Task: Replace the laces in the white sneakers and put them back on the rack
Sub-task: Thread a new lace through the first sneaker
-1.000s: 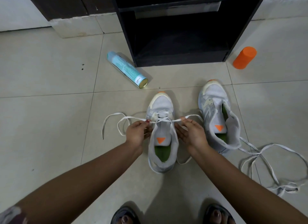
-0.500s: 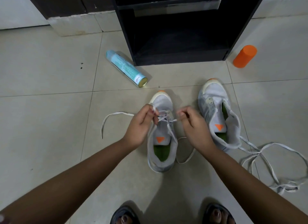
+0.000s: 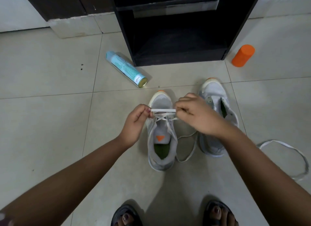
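Note:
Two white sneakers with orange toe tips stand on the tiled floor. The left sneaker (image 3: 161, 146) is partly laced near the toe. A white lace (image 3: 162, 110) is stretched flat across it between my hands. My left hand (image 3: 135, 124) pinches one end at the shoe's left side. My right hand (image 3: 196, 115) pinches the other end and covers part of the right sneaker (image 3: 217, 98), which has no lace. A loose part of the lace (image 3: 188, 151) loops on the floor between the shoes. The black rack (image 3: 178, 55) stands open just beyond them.
A light-blue spray can (image 3: 125, 68) lies on its side left of the rack. An orange bottle (image 3: 243, 55) stands to the rack's right. Another white lace (image 3: 286, 146) lies looped on the floor at the right. My sandalled feet (image 3: 173, 215) are at the bottom edge.
Both hands have moved in over the left sneaker's toe and pulled a short stretch of lace taut. The long lace tail that lay on the floor at the left is gone from there.

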Demonstrator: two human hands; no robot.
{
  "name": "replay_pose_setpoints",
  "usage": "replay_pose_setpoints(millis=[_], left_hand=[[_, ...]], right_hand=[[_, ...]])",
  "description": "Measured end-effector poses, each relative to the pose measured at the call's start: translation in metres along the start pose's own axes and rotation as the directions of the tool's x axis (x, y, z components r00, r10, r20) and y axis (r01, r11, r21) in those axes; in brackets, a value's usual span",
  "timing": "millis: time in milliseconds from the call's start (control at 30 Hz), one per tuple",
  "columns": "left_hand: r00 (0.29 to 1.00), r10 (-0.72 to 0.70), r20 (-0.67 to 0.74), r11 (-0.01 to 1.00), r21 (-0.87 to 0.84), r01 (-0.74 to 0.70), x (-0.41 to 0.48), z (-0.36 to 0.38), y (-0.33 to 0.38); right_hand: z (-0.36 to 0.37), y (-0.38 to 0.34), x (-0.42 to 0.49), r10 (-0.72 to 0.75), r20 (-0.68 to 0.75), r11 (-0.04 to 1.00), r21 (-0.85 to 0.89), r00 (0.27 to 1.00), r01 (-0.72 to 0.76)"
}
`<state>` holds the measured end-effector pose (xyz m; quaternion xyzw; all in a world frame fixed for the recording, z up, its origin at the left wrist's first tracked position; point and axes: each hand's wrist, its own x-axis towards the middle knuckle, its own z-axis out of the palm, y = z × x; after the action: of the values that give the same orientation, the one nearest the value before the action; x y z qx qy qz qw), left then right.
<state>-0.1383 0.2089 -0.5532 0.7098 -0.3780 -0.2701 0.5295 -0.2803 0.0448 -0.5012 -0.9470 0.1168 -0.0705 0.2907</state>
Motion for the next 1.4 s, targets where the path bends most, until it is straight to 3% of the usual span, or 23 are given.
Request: replay_pose_setpoints(millis=[133, 200, 267, 333, 400, 500, 567, 633, 700, 733, 800, 833, 867, 900, 933, 1000, 1033, 1100, 1133, 1200, 1300, 1400], left_hand=[[0.920, -0.341, -0.192, 0.912, -0.304, 0.275, 0.001, 0.001, -0.004], [0.843, -0.491, -0.221, 0.829, -0.417, 0.373, 0.002, -0.003, -0.004], [0.827, -0.537, -0.164, 0.787, -0.449, 0.422, 0.003, -0.008, -0.001], [0.890, -0.453, -0.051, 0.812, -0.436, 0.388, 0.004, -0.011, 0.008], [0.932, -0.356, 0.075, 0.881, -0.308, 0.361, 0.006, -0.008, 0.022], [0.944, -0.273, 0.187, 0.938, -0.167, 0.304, 0.008, -0.006, 0.037], [0.958, -0.198, 0.207, 0.959, -0.160, 0.233, 0.009, -0.008, 0.043], [0.973, -0.166, 0.161, 0.952, -0.231, 0.201, 0.011, -0.010, 0.048], [0.961, -0.277, -0.011, 0.866, -0.437, 0.245, 0.016, -0.012, 0.044], [0.906, -0.407, -0.113, 0.786, -0.549, 0.285, 0.018, -0.015, 0.041], [0.700, -0.663, -0.267, 0.673, -0.622, 0.400, 0.022, -0.024, 0.027], [0.605, -0.732, -0.312, 0.660, -0.545, 0.518, 0.021, -0.028, 0.017], [0.565, -0.741, -0.362, 0.671, -0.395, 0.628, 0.019, -0.029, 0.006], [0.598, -0.688, -0.410, 0.710, -0.211, 0.672, 0.013, -0.027, -0.002], [0.699, -0.568, -0.434, 0.786, -0.032, 0.618, 0.007, -0.023, -0.008], [0.943, -0.214, -0.255, 0.940, 0.208, 0.270, 0.000, -0.004, 0.001], [0.993, -0.081, -0.086, 0.966, 0.240, 0.100, -0.001, 0.008, 0.013], [0.984, 0.057, 0.167, 0.946, 0.305, -0.107, -0.002, 0.023, 0.030], [0.976, 0.095, 0.197, 0.926, 0.343, -0.160, 0.000, 0.023, 0.032], [0.990, 0.102, 0.099, 0.911, 0.391, -0.133, 0.001, 0.013, 0.026], [0.991, -0.029, -0.133, 0.858, 0.506, 0.093, 0.000, -0.013, 0.007], [0.996, -0.027, -0.090, 0.710, 0.699, 0.083, -0.007, -0.015, 0.003]], right_hand=[[-0.025, 0.005, -0.011, 0.039, -0.065, 0.985, 0.173, 0.997, -0.027], [-0.034, 0.004, -0.020, 0.100, 0.002, 0.955, 0.279, 0.995, -0.097], [-0.039, 0.008, -0.029, 0.197, 0.183, 0.942, 0.238, 0.963, -0.238], [-0.033, 0.017, -0.033, 0.357, 0.449, 0.923, -0.033, 0.819, -0.384], [-0.023, 0.017, -0.037, 0.494, 0.592, 0.859, -0.221, 0.637, -0.461], [-0.016, 0.010, -0.038, 0.464, 0.601, 0.878, -0.214, 0.650, -0.429], [-0.022, 0.000, -0.035, 0.451, 0.529, 0.872, -0.089, 0.719, -0.482], [-0.028, -0.002, -0.032, 0.427, 0.422, 0.895, -0.073, 0.799, -0.440], [-0.029, 0.001, -0.030, 0.442, 0.422, 0.889, -0.091, 0.792, -0.448], [-0.030, 0.003, -0.030, 0.447, 0.434, 0.886, -0.092, 0.782, -0.455], [-0.035, 0.007, -0.033, 0.462, 0.443, 0.873, -0.071, 0.769, -0.483], [-0.038, 0.005, -0.034, 0.469, 0.433, 0.866, -0.054, 0.770, -0.497], [-0.036, 0.003, -0.034, 0.468, 0.414, 0.869, -0.054, 0.781, -0.492], [-0.033, -0.003, -0.033, 0.451, 0.383, 0.884, -0.064, 0.806, -0.464], [-0.027, -0.009, -0.031, 0.429, 0.353, 0.897, -0.057, 0.832, -0.438], [-0.010, -0.023, -0.024, 0.370, 0.292, 0.920, 0.014, 0.882, -0.391], [-0.003, -0.029, -0.019, 0.350, 0.273, 0.923, 0.062, 0.896, -0.380], [0.006, -0.032, -0.013, 0.336, 0.263, 0.905, 0.177, 0.905, -0.387], [0.006, -0.029, -0.012, 0.346, 0.268, 0.887, 0.219, 0.899, -0.407], [0.004, -0.016, -0.015, 0.363, 0.287, 0.856, 0.273, 0.887, -0.439], [0.003, 0.008, -0.025, 0.387, 0.326, 0.805, 0.337, 0.862, -0.489], [0.014, 0.012, -0.028, 0.381, 0.276, 0.824, 0.331, 0.882, -0.460]])
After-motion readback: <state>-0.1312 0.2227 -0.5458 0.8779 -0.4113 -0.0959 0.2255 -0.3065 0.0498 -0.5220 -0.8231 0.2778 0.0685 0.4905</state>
